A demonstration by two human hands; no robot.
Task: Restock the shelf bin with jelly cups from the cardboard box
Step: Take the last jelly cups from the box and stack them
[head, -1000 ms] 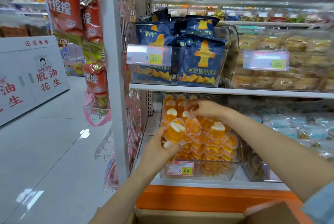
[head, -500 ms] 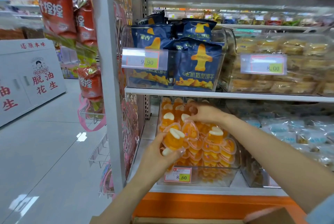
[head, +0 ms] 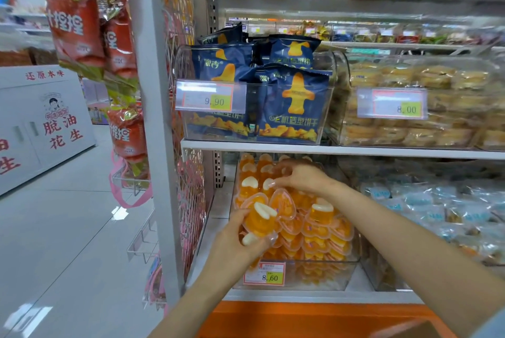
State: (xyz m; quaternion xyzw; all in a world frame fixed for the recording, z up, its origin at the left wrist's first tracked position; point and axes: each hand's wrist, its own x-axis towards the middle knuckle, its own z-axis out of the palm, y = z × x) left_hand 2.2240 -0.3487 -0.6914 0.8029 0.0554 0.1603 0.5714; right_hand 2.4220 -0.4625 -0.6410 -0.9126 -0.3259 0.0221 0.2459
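A clear shelf bin (head: 322, 275) on the lower shelf is heaped with orange heart-shaped jelly cups (head: 317, 231). My left hand (head: 240, 244) grips a few orange jelly cups (head: 259, 221) at the bin's front left corner. Deeper in the bin, my right hand (head: 303, 178) has its fingers curled over the cups at the back of the pile (head: 263, 171). A corner of the cardboard box (head: 407, 329) shows at the bottom right.
The shelf above (head: 341, 149) hangs low over the bin and carries a bin of blue snack bags (head: 276, 100) and wrapped cakes (head: 426, 108). A white upright post (head: 158, 130) stands left of the bin. Blue-white packets (head: 426, 206) fill the bin to the right.
The view has shifted slightly up and left, so less of the box shows. Both hands stay at the bin; the right hand has reached a little further back over the pile.
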